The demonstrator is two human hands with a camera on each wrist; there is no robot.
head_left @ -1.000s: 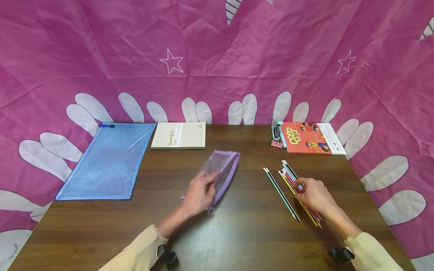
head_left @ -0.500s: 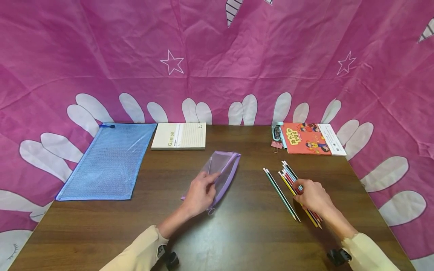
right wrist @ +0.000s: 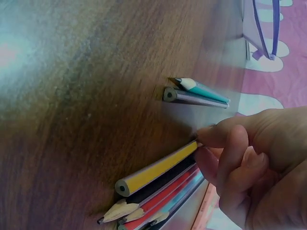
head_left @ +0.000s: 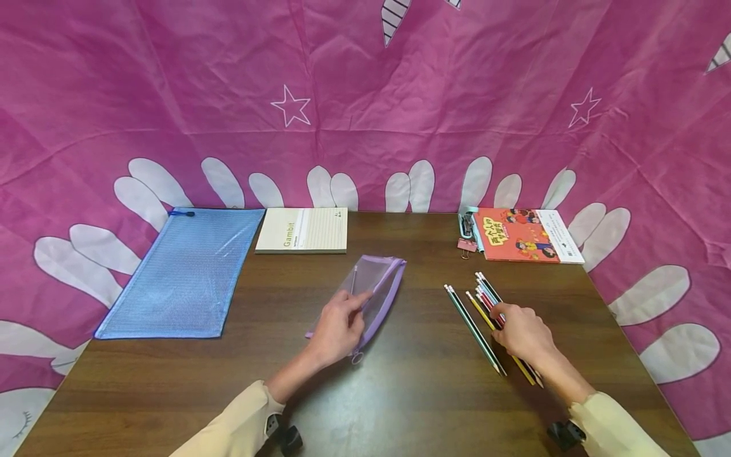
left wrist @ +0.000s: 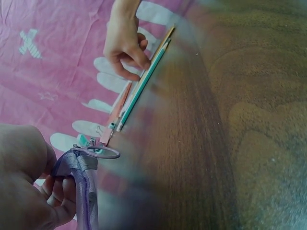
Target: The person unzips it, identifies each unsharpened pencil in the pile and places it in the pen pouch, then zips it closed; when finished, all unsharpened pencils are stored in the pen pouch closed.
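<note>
My left hand [head_left: 349, 309] grips a purple mesh pencil pouch [head_left: 379, 282] lying mid-table. In the left wrist view its fingers curl round the pouch's near end [left wrist: 81, 191], beside the zipper ring [left wrist: 101, 152]. My right hand [head_left: 502, 318] rests on a bunch of coloured pencils [head_left: 490, 298] at the right. Thumb and forefinger pinch a yellow pencil [right wrist: 158, 170] at the bunch's left edge, with red and dark pencils [right wrist: 158, 196] under the hand. Two greenish pencils [head_left: 474, 327] lie apart, just left of the bunch; the right wrist view shows their ends [right wrist: 194, 92].
A blue mesh zip folder [head_left: 183, 273] lies at the far left, overhanging the brown table [head_left: 411, 393]. A cream notebook [head_left: 301, 230] sits at the back, with a red book [head_left: 525, 233] and binder clips [head_left: 466, 233] at back right. Pink cloth surrounds the table.
My right hand has slid slightly toward me and leftward along the pencils, settling its fingertips on the yellow one. The left hand and pouch have stayed put.
</note>
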